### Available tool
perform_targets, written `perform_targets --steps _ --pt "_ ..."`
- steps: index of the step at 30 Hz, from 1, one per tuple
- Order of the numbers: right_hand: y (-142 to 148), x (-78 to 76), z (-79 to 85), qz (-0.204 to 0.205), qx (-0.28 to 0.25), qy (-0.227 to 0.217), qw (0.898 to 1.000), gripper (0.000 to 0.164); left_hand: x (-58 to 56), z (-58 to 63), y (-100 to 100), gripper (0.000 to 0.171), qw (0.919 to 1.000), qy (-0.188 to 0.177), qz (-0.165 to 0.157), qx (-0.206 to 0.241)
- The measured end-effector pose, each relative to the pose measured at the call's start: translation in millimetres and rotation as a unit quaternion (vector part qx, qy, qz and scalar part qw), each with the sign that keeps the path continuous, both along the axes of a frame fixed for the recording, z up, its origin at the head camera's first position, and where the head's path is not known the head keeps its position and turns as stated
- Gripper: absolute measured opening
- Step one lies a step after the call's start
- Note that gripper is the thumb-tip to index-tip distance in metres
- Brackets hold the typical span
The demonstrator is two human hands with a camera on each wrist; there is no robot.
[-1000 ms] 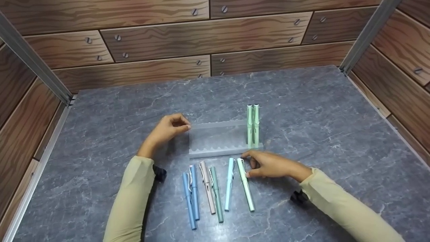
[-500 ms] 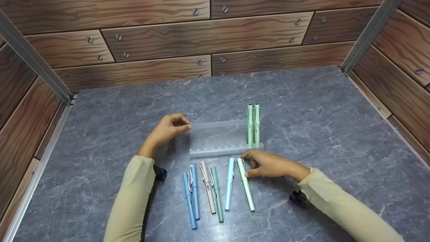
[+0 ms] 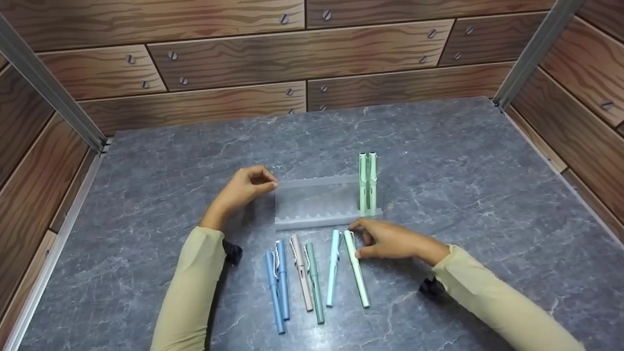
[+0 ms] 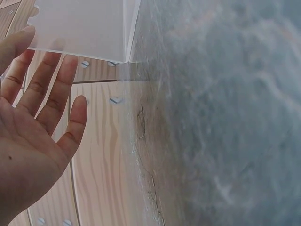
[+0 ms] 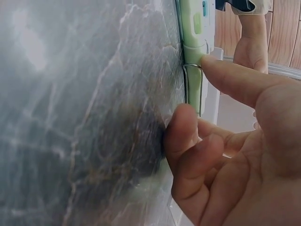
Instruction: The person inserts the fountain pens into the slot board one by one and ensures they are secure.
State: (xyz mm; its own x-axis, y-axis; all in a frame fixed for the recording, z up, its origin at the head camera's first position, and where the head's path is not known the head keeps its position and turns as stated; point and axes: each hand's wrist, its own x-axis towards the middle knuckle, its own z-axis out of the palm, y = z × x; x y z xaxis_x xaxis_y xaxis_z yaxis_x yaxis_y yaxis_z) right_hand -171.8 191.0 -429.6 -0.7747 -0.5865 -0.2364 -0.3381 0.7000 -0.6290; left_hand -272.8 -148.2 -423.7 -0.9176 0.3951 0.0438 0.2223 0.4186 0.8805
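Head view: mint pen (image 3: 360, 280) lies pinched in curled right fingers (image 3: 360, 223); left fingers (image 3: 264, 187) pinch rack (image 3: 317, 197).

Head: we look forward and down over the tabletop (image 3: 438, 146). 2 wrist views: close in, tabletop sideways; head and left wrist share the translucent rack (image 3: 317, 199).

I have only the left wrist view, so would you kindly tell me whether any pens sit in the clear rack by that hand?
Observer: Yes, the head view shows two light green pens side by side at the right end of the clear rack.
Operator: Thank you; may I ask where the right hand is?
Observer: It is in front of the rack, its thumb touching a loose mint-green pen.
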Motion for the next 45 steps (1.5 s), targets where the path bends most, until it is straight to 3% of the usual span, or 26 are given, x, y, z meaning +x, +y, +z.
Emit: perform_targets --steps 11,21,35,45 --pt "-4 -0.4 1.1 0.009 -0.011 -0.003 1.0 0.054 0.3 1.0 1 0.013 1.0 -0.003 0.001 0.004" --pt "-14 2.8 1.3 -0.005 -0.018 -0.042 0.999 0.056 -0.3 0.3 1 0.013 1.0 0.0 0.003 0.007" --pt "-22 6.1 -1.1 -0.027 -0.045 -0.063 0.997 0.058 1.2 1.0 1 0.014 1.0 -0.001 0.001 0.008" --pt "-23 8.0 -0.7 -0.036 -0.072 -0.095 0.992 0.059 1.1 -0.2 1 0.019 0.9997 -0.022 0.001 0.014"
